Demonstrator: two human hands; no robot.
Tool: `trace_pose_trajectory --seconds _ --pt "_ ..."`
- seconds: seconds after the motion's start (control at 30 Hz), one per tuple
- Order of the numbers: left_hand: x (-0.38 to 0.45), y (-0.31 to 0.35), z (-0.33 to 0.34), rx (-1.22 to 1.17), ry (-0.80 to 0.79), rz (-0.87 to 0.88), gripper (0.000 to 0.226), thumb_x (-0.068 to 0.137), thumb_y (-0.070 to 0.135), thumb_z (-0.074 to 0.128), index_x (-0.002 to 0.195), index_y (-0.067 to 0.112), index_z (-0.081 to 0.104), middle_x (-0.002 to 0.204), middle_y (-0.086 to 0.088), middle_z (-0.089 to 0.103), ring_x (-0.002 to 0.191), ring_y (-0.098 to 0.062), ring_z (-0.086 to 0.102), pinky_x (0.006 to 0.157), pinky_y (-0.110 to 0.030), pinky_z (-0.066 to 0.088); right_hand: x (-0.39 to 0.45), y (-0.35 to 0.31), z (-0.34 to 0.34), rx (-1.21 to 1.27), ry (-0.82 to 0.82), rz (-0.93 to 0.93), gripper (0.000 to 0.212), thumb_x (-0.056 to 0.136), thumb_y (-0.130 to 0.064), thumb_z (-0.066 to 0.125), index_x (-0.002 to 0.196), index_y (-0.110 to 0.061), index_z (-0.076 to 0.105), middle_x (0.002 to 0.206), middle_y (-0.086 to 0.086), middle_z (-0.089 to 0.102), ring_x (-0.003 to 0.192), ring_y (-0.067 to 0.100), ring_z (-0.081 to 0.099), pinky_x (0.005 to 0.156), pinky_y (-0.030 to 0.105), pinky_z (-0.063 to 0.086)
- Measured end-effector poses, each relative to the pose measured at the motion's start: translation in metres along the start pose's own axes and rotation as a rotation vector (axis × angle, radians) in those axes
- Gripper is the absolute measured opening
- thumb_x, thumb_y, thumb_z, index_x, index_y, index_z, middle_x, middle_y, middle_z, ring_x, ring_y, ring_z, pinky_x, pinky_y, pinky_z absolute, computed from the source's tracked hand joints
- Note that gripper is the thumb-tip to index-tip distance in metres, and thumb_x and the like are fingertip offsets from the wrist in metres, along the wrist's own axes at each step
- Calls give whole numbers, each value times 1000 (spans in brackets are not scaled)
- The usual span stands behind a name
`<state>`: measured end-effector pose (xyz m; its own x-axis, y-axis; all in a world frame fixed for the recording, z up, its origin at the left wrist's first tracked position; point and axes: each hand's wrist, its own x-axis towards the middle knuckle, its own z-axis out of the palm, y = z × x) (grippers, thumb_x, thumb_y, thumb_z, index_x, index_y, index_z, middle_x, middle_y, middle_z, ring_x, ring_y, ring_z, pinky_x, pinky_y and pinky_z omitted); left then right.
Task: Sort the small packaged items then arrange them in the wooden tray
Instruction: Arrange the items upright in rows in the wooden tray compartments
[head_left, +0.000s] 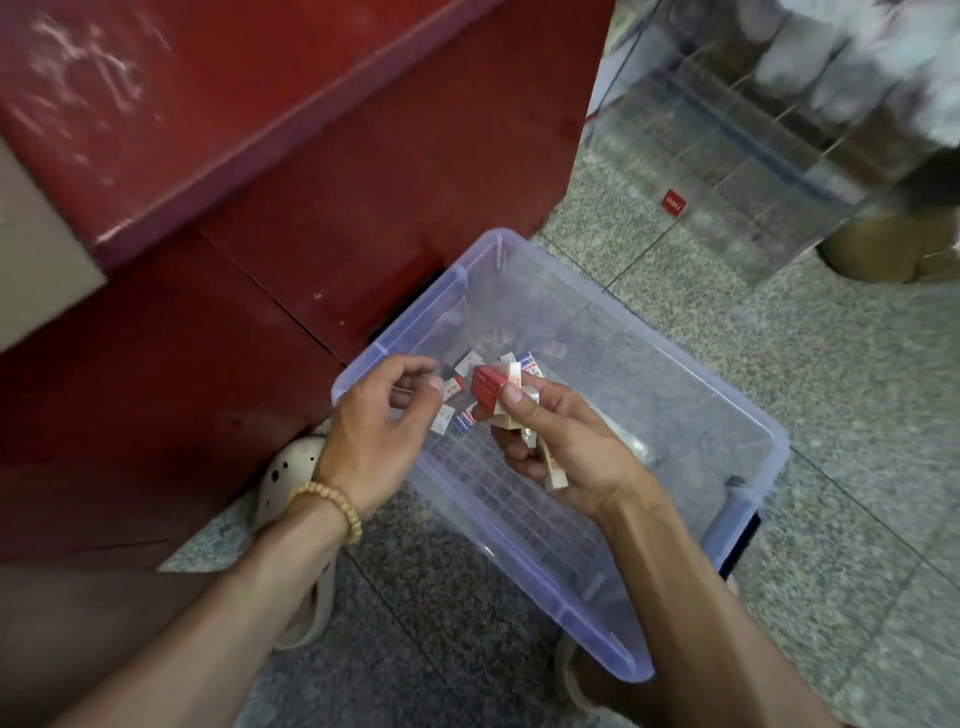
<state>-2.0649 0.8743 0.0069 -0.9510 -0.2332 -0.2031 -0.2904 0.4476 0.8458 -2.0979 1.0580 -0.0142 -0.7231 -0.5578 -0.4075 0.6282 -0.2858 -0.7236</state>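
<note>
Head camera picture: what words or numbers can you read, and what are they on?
"deli", white on a red sticker, seen upside down, on the clear plastic organizer.
Print on the red box in the right hand: too small to read.
Print on the small boxes in the clear bin: too blurred to read.

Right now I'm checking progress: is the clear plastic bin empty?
Not empty. A few small boxes lie in the clear plastic bin, at its far corner; the right hand holds several more above it.

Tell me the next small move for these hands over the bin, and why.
Probably the left hand should dip into the clear bin for another of the loose small boxes. It hovers just above them holding nothing visible, while the right hand already grips a red box and several more.
</note>
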Motion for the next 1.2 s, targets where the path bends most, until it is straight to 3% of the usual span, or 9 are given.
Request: trace_pose_trajectory --seconds 0.07,0.2,0.43,0.6,0.7,0.83,1.0,1.1,1.2 --pt "-14 21 -12 -117 23 -1 18 95 29 59 112 25 63 96 8 68 92 -12 67 81 -40 57 -11 -12 23 -21 -21 -21 25 86 -30 62 104 -12 67 74 -4 67 49 6 42 39 16 24" --pt "-41 55 -43 -237 77 69 16 94 35 59 110 36 59 103 6 66 100 -13 64 87 -42 55 -30 -28 63 -13 -111 -91 40 77 -42 80 104 -13 72 87 6 66 51 7 43 38 15 29" --pt "-87 88 -99 -319 225 161 23 84 43 54 105 35 61 97 8 65 94 -13 66 79 -25 54 -71 -47 140 -139 -124 -136 25 85 -35 64 90 -12 72 70 5 53 50 7 41 39 16 27" --pt "-122 102 -130 -341 275 217 24 87 40 60 108 29 63 103 4 65 91 -8 64 77 -16 50 -93 -58 194 -143 -209 -163 28 89 -28 60 110 -12 69 63 -2 50 48 5 43 38 14 23" --pt "-139 111 -149 -268 339 286 13 93 32 62 106 31 64 104 10 65 91 3 60 76 -6 42 -99 -64 223 -176 -240 -218 18 93 -23 61 102 -21 76 62 -2 46 47 4 41 40 20 16" --pt "-150 115 -176 -314 389 312 17 90 28 65 106 25 67 98 12 69 90 5 61 73 -6 43 -101 -69 250 -243 -260 -269 22 96 -23 62 112 -16 74 65 1 41 48 4 39 40 18 19" --pt "-148 113 -206 -442 451 289 15 84 15 73 95 22 65 85 8 70 77 0 65 71 -15 50 -94 -69 280 -323 -167 -329 36 89 -27 63 115 -1 66 65 3 47 45 6 38 37 17 25" --pt "-137 108 -230 -421 492 265 18 82 10 76 87 22 63 76 6 65 68 0 60 68 -20 53 -81 -72 293 -334 -19 -349 27 88 -26 67 102 -5 62 71 6 58 43 7 38 36 18 26" --pt "-118 101 -261 -345 533 252 23 80 7 76 82 25 61 77 4 63 68 -4 57 66 -21 54 -67 -78 299 -322 83 -324 22 94 -29 64 95 -7 64 68 4 55 45 8 35 36 18 26"
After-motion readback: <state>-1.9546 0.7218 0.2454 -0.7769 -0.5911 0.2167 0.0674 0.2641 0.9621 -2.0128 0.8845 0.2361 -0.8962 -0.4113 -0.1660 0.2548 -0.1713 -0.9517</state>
